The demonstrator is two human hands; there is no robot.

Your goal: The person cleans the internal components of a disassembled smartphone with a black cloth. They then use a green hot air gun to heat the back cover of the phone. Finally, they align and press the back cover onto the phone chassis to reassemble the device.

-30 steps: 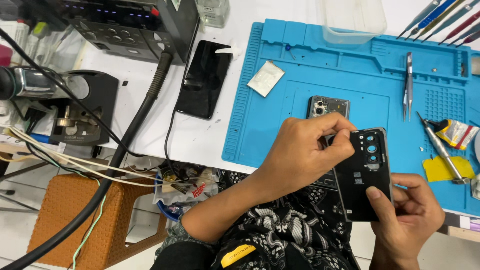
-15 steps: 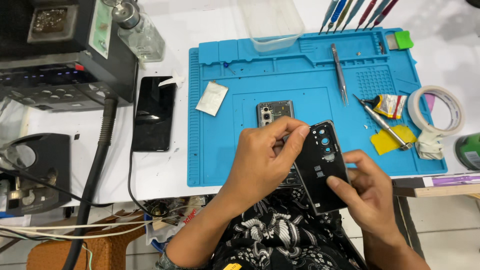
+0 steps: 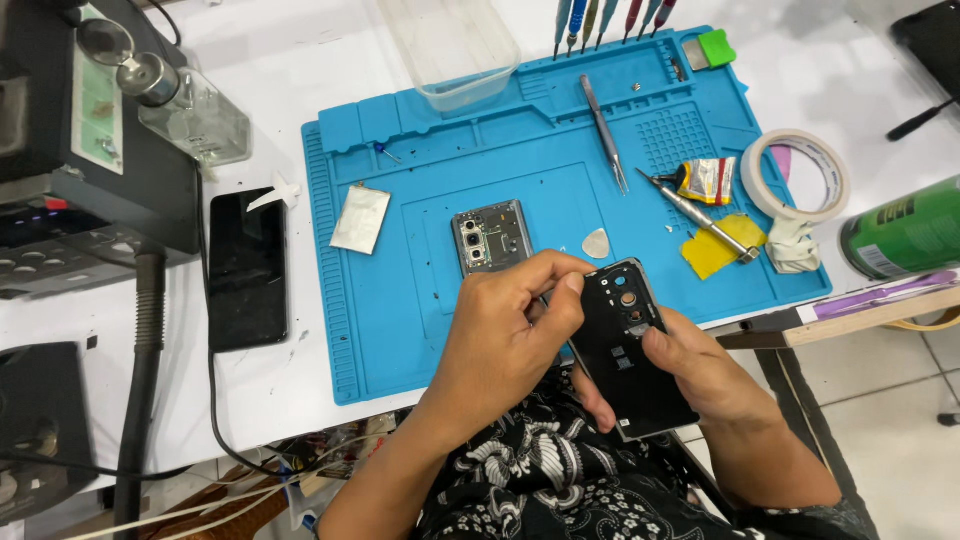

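Now the right hand (image 3: 705,375) has its grip closed on the back cover (image 3: 635,350), above the lap, off the counter; left hand (image 3: 510,335) pinches its top edge; probably peeling step; next needs a slow, careful pull.

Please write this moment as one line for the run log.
left hand: fingertips on top edge of black phone back cover | right hand: holds cover from below | place: front edge of blue mat | nearby: phone frame
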